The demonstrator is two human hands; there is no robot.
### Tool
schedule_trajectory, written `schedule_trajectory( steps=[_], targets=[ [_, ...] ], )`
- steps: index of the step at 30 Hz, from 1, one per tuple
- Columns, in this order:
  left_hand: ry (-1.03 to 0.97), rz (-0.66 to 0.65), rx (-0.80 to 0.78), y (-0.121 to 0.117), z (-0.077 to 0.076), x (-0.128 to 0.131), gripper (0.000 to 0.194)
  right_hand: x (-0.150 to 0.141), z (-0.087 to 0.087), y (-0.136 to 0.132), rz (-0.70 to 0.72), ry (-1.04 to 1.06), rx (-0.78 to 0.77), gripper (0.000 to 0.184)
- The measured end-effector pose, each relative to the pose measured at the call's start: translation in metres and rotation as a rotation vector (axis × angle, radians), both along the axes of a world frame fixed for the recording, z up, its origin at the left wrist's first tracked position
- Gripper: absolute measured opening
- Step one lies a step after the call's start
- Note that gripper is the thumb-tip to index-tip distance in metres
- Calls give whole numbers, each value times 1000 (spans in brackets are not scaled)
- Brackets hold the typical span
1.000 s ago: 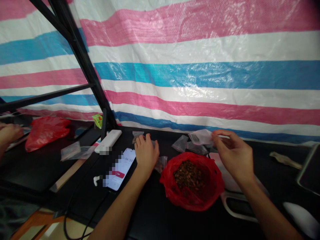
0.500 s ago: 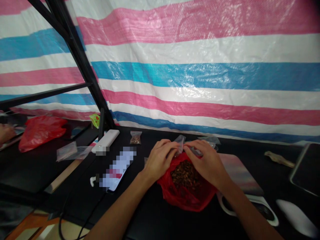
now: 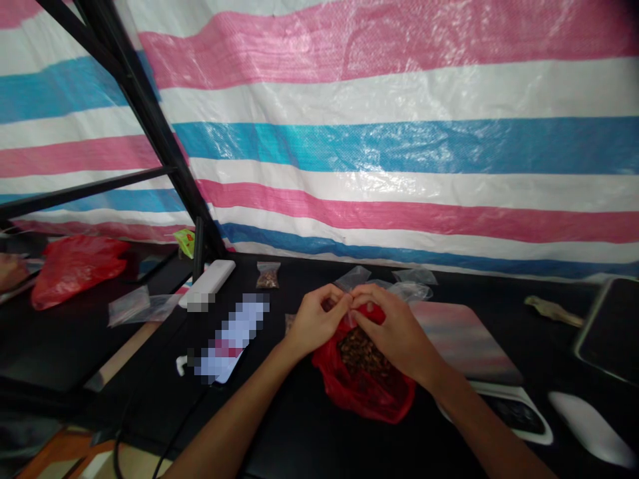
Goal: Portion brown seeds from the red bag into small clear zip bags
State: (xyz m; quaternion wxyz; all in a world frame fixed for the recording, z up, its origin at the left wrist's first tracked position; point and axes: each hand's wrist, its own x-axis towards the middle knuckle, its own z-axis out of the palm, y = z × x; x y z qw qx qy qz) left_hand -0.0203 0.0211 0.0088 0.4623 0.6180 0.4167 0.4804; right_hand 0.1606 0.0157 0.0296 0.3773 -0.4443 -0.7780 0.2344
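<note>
My left hand [image 3: 319, 318] and my right hand [image 3: 392, 326] meet above the far rim of a red plastic bag [image 3: 367, 402]. Thumbs and fingers of both are pinched on a small clear plastic bag [image 3: 344, 318], mostly hidden by the fingers. The red bag lies open on the black table and holds a heap of small brown pieces [image 3: 363, 352], like seeds or dried grains. Just behind my hands are empty clear bags [image 3: 413, 289]. A filled small zip bag [image 3: 268, 275] lies further left, and another bag [image 3: 289, 324] shows partly behind my left wrist.
Left of my arms lie a phone [image 3: 234, 339], a white power strip [image 3: 208, 283] and a white earbud [image 3: 181, 364]. To the right are a pinkish-grey pad [image 3: 464, 339], a white mouse [image 3: 589, 426] and a dark tablet-like device [image 3: 612, 332]. Another person's hand [image 3: 12, 271] is near a red bag [image 3: 80, 269] at far left.
My hands have come closer together, fingertips now touching around the small clear bag. My right hand has shifted left. The view has turned slightly.
</note>
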Motion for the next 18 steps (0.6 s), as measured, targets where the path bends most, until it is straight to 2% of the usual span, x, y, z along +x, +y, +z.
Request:
schedule_trajectory(
  steps=[4, 8, 12, 15, 18],
  targets=[
    [-39, -120, -71, 1, 7, -4, 44, -3, 3, -3, 8, 81, -63, 22],
    [-60, -188, -31, 0, 11, -6, 42, -2, 8, -5, 19, 137, -127, 24],
    [39, -146, 57, -4, 12, -4, 28, -3, 10, -7, -28, 123, -110, 23],
    [227, -57, 182, -8, 12, -3, 19, -2, 8, -6, -145, 97, 2, 23],
    [375, -5, 330, -11, 14, -4, 18, 2, 9, -2, -223, 87, 93, 25]
  ],
)
